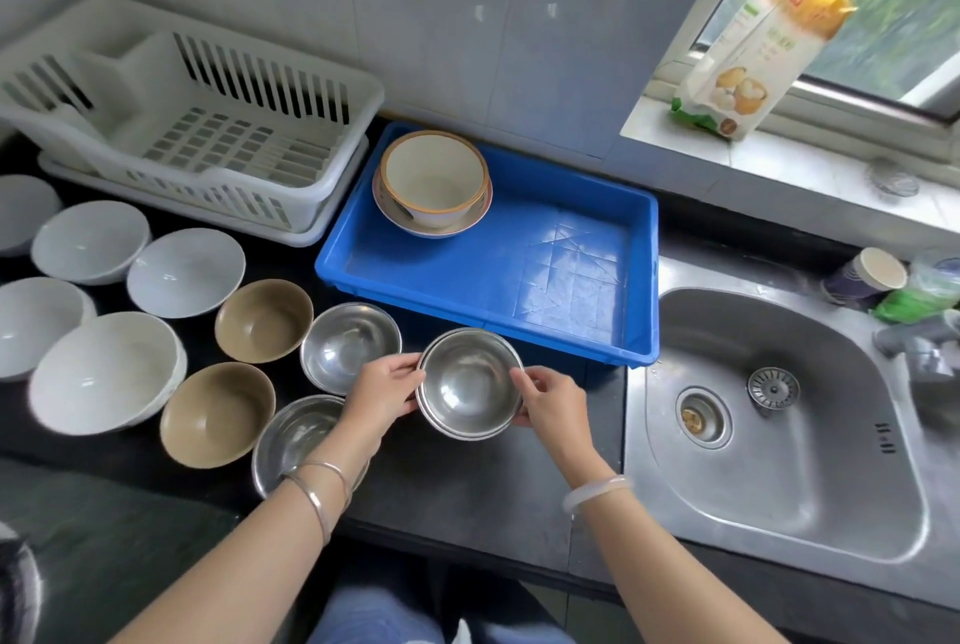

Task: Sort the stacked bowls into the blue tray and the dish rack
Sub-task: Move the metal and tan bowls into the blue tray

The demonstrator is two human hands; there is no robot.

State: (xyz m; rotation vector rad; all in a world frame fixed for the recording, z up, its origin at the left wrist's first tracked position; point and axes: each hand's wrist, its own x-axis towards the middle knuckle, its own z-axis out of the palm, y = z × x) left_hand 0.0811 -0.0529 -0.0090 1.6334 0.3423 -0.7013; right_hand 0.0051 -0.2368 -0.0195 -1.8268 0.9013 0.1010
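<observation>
Steel bowl stack (469,383) in left hand (384,391) and right hand (553,409) grip, blue tray (519,254) behind.

Bare forearms (249,555), two thin silver bangles (318,493) on the wrist of the left hand (387,391), one thicker, pale milky bangle (597,490) on the wrist of the right hand (553,407), faded blue jeans (374,612) on the legs at the bottom edge

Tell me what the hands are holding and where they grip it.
A steel bowl stack: the left hand pinches its left rim, the right hand its right rim.
</observation>
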